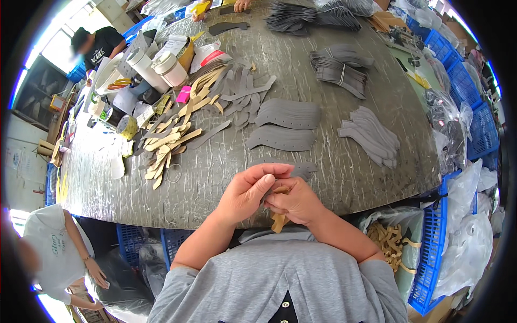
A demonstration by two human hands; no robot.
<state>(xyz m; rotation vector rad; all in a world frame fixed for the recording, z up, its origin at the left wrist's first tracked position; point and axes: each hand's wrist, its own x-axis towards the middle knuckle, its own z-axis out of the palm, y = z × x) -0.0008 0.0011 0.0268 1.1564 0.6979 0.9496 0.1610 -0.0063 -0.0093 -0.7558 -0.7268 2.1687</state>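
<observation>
My two hands meet at the near edge of the table. My right hand is closed, pinching a tan strip whose lower end hangs below the fingers. My left hand curls in from the other side, its thumb pressed against the piece and its fingers bent over the top. A dark grey bit shows between the hands; most of the held piece is covered by fingers. Just beyond them lies a grey cut piece, partly hidden. Farther off are two fanned stacks of grey curved pieces with small holes.
Loose tan and grey strips lie in a heap at left, beside white cups and a pink block. Grey bundles sit at right. A blue crate stands by tan scraps. Other people work at left and far side.
</observation>
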